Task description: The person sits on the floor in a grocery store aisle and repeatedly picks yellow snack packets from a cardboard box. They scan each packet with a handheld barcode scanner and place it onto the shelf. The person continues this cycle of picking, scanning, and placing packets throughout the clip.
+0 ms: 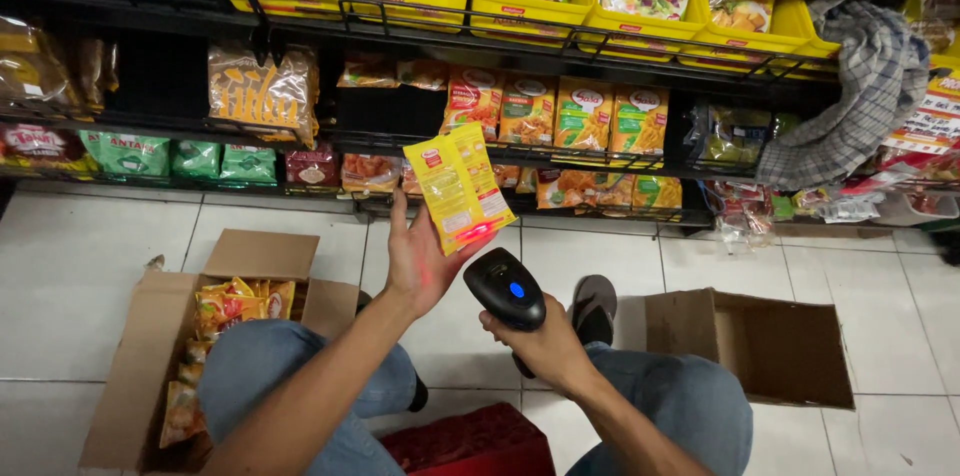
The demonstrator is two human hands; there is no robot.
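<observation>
Fingers of our raised left hand [420,261] pinch a yellow packet [459,187] upright, while our right hand [545,341] grips a black scanner [505,289] aimed at it.

The left hand [415,261] holds up a yellow packet [458,186], red light glowing on its lower edge; the right hand [545,341] grips a black scanner [505,291], seemingly aimed at it.

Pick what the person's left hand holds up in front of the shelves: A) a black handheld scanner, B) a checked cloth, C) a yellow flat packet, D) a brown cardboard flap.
C: the left hand holds a yellow flat packet upright by its lower edge, with red scanner light on it, while the right hand grips the black handheld scanner.
</observation>
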